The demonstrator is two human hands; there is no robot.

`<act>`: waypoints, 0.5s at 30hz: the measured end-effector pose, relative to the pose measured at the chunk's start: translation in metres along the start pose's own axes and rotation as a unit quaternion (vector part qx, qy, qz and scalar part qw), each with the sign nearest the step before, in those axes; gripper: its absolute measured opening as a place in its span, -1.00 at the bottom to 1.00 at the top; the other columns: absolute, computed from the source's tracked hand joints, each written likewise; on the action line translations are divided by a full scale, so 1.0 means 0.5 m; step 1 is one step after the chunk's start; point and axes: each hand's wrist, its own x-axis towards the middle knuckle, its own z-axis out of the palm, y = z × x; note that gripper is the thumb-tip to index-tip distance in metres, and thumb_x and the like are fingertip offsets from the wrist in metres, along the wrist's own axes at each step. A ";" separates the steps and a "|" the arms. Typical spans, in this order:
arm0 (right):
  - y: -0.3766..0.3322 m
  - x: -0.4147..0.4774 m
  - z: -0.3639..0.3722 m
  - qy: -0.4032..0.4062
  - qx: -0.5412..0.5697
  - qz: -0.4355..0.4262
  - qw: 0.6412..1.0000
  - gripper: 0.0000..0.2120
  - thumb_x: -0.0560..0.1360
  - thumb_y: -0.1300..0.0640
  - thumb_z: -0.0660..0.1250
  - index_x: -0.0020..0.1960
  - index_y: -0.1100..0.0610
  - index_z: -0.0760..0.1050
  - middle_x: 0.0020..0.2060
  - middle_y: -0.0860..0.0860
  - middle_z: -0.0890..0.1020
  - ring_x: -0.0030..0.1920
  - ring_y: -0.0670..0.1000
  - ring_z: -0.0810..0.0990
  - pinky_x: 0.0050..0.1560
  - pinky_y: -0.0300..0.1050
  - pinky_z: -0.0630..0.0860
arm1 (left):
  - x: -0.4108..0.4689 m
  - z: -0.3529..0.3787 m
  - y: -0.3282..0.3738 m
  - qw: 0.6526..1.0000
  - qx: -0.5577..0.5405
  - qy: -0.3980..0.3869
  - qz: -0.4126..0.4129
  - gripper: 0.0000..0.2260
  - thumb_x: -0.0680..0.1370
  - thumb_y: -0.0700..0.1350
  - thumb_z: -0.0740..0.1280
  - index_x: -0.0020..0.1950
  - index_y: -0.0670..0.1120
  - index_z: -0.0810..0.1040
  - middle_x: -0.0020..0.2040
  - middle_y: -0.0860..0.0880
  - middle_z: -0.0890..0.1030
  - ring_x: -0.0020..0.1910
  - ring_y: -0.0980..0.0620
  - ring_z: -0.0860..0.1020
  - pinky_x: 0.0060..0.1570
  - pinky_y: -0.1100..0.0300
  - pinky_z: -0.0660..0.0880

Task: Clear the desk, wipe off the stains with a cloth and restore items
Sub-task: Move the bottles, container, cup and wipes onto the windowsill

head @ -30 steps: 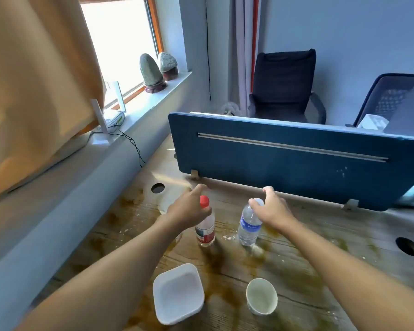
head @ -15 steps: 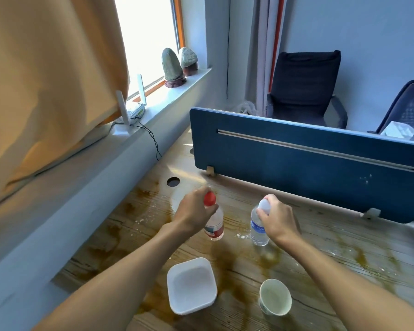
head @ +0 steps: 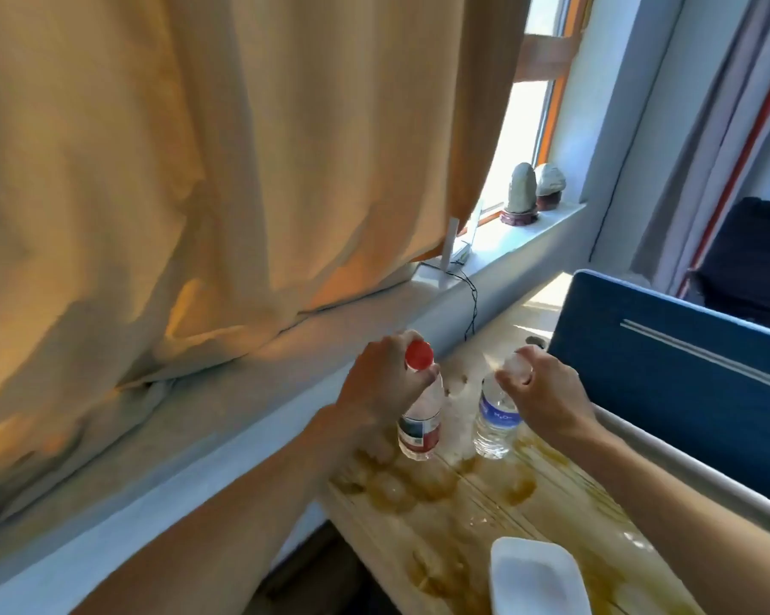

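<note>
The left hand [head: 383, 388] has its fingers clamped round the neck of the red-capped bottle [head: 420, 423]; the right hand [head: 547, 397] likewise grips the blue-labelled bottle [head: 494, 419]. Both bodies sit below the fingers, over the stained counter [head: 463, 517]. Best lift both straight up, staying upright.
</note>
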 end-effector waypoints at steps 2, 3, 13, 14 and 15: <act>-0.081 0.008 0.045 -0.018 0.018 -0.016 1.000 -0.65 0.54 0.01 0.36 0.28 0.13 0.51 0.11 0.20 0.65 0.05 0.22 0.61 0.08 0.08 0.54 | -0.022 -0.071 -0.055 0.999 0.005 0.027 -0.022 -0.70 0.50 0.07 0.47 0.16 -0.01 0.56 0.02 0.04 0.65 -0.03 0.04 0.56 0.03 0.08 0.57; -0.124 0.011 0.070 -0.028 0.029 -0.025 0.999 -0.64 0.53 0.02 0.36 0.28 0.13 0.52 0.11 0.20 0.65 0.06 0.22 0.60 0.06 0.03 0.52 | -0.036 -0.109 -0.085 0.999 0.008 0.037 -0.033 -0.69 0.50 0.07 0.47 0.17 -0.01 0.56 0.04 0.04 0.65 -0.02 0.05 0.56 0.05 0.09 0.56; -0.494 0.027 0.278 -0.135 0.093 -0.108 0.980 -0.65 0.45 0.00 0.44 0.18 0.13 0.60 -0.07 0.13 0.70 -0.07 0.18 0.67 -0.06 -0.02 0.59 | -0.144 -0.387 -0.318 0.978 0.056 0.144 -0.140 -0.64 0.53 0.06 0.44 0.27 -0.04 0.53 0.18 0.01 0.63 0.03 0.08 0.51 0.08 0.24 0.42; -0.524 0.025 0.295 -0.142 0.100 -0.119 0.978 -0.65 0.44 0.01 0.45 0.17 0.13 0.59 -0.06 0.14 0.70 -0.06 0.19 0.67 -0.04 0.03 0.62 | -0.148 -0.403 -0.337 0.976 0.058 0.151 -0.147 -0.65 0.53 0.06 0.44 0.26 -0.04 0.53 0.16 0.01 0.63 0.01 0.08 0.50 0.07 0.23 0.42; -0.550 0.024 0.311 -0.147 0.103 -0.124 0.976 -0.63 0.43 0.03 0.45 0.19 0.14 0.58 -0.04 0.16 0.70 -0.04 0.21 0.67 -0.01 0.08 0.63 | -0.150 -0.415 -0.354 0.973 0.058 0.158 -0.155 -0.67 0.54 0.06 0.44 0.24 -0.03 0.53 0.15 0.01 0.63 0.00 0.08 0.50 0.07 0.22 0.44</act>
